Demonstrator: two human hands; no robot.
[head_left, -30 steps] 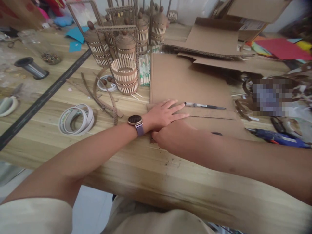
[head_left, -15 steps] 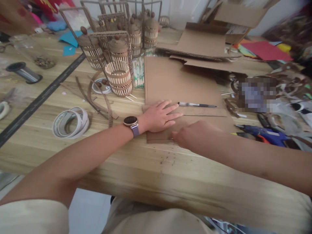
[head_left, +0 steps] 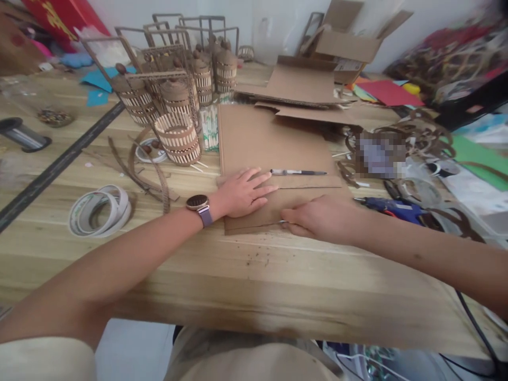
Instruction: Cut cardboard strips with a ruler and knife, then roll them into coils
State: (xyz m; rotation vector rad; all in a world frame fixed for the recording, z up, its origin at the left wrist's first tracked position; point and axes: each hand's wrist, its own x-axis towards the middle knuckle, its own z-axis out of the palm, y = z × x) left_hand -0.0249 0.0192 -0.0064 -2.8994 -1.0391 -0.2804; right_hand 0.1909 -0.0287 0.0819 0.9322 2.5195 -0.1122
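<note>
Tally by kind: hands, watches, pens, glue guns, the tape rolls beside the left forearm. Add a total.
Hands: 2 (left hand, right hand)
Watch: 1
Pen: 1
Glue gun: 1
Tape rolls: 2, overlapping
Total: 7

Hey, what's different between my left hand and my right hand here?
Your left hand lies flat with its fingers spread, while your right hand is curled, its grip closed on a slim tool that is mostly hidden. A watch sits on your left wrist; none shows on your right. Both hands are bare and at the brown cardboard.
</note>
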